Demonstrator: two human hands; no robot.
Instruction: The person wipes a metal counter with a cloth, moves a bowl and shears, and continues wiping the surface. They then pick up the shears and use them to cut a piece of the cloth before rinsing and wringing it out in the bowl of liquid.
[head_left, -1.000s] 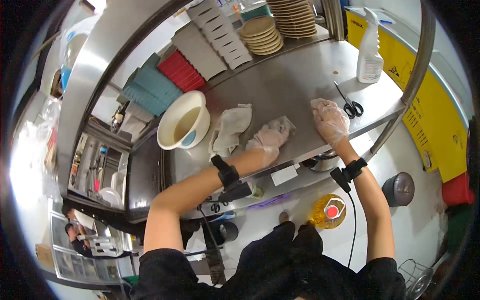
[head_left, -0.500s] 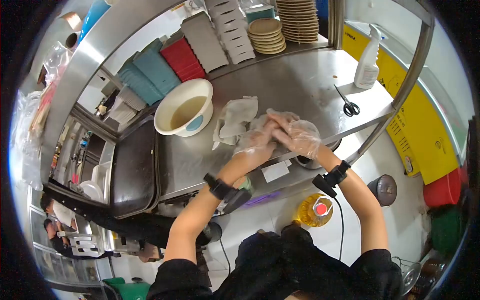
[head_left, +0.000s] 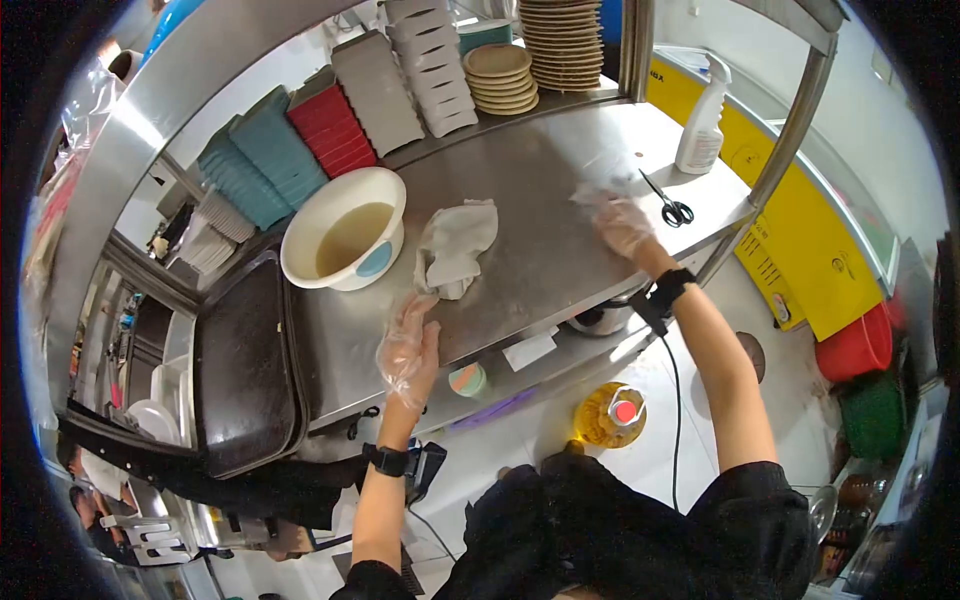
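My left hand [head_left: 408, 345], in a clear plastic glove, is at the table's front edge with its fingers stretched forward, just below a crumpled pale cloth [head_left: 457, 245]. My right hand [head_left: 624, 228], gloved too, is over the right part of the steel tabletop. Thin clear plastic [head_left: 603, 185] shows blurred at its fingertips, and I cannot tell whether it is held or part of the glove. Black-handled scissors [head_left: 670, 203] lie to the right of that hand. Left of the cloth stands a white basin [head_left: 298, 252] with cloudy brownish liquid in it.
A white spray bottle [head_left: 703, 118] stands at the table's right end. Along the back are red boxes [head_left: 335, 123], teal boxes [head_left: 272, 148] and stacked plates [head_left: 502, 78]. Dark trays [head_left: 247, 370] are on the left. An oil jug [head_left: 608, 415] sits on the floor.
My hands, together beside the cloth before, have moved apart: the left to the left and down, the right toward the scissors. The whole view has shifted slightly.
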